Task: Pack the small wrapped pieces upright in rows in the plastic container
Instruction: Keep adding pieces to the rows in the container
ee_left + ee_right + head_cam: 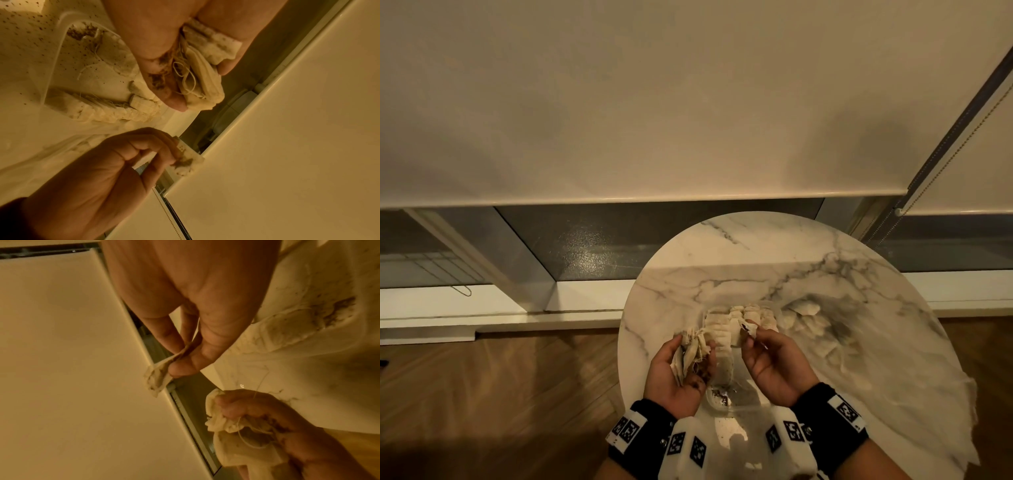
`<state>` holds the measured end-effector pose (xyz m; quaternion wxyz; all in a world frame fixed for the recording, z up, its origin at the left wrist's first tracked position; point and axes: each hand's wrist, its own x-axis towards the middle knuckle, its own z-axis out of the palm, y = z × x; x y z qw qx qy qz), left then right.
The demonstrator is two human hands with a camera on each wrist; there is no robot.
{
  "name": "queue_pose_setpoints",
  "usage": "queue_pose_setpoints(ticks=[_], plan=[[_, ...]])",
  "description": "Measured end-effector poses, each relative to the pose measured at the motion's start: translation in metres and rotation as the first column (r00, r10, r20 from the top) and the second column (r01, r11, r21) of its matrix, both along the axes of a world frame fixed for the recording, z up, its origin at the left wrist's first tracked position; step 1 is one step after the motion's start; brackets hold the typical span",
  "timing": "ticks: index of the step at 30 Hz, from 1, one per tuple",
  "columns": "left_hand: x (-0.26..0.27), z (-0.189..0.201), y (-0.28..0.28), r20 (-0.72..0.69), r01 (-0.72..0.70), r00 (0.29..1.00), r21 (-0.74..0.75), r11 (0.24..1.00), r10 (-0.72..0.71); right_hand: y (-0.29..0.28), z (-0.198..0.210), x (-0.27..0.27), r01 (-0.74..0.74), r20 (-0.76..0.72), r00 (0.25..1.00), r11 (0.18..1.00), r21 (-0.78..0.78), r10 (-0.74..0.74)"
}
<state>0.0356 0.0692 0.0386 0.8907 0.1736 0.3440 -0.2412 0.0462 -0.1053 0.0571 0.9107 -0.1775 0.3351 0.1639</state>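
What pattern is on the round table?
White marble with grey veins on the table; the head view shows it best.

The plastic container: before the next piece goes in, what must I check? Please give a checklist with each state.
1. Right hand pinches one piece: ok.
2. Left hand holds a bunch of pieces: ok.
3. Pieces in the plastic container stand in a row: ok.
4. Free space in the container's near part: ok.
5. Held piece is intact: cannot tell; it is stained.
6. Table is clean of crumbs: not ok.
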Motion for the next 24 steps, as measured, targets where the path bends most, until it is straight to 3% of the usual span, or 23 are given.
queue_pose_setpoints(ticks=[4, 9, 14, 24], plan=[[0.0, -0.004, 0.002, -0.036, -0.027, 0.999, 0.014, 1.0, 0.028, -0.002, -0.02, -0.002, -0.019, -0.086, 0.996, 0.999, 0.05, 0.023], [-0.003, -0.005, 0.001, -0.035, -0.027, 0.999, 0.001, 1.0, 0.027, -0.004, -0.035, -0.003, -0.013, -0.042, 0.999, 0.981, 0.191, 0.021], [-0.005, -0.009, 0.002, -0.026, -0.027, 0.999, 0.017, 0.999, 0.027, -0.007, -0.047, -0.005, -0.006, -0.042, 0.999, 0.973, 0.23, 0.016], [-0.012, -0.018, 0.005, -0.022, 0.003, 1.0, 0.08, 0.997, -0.001, -0.011, -0.054, -0.013, -0.154, -0.044, 0.986, 0.982, 0.111, 0.16]])
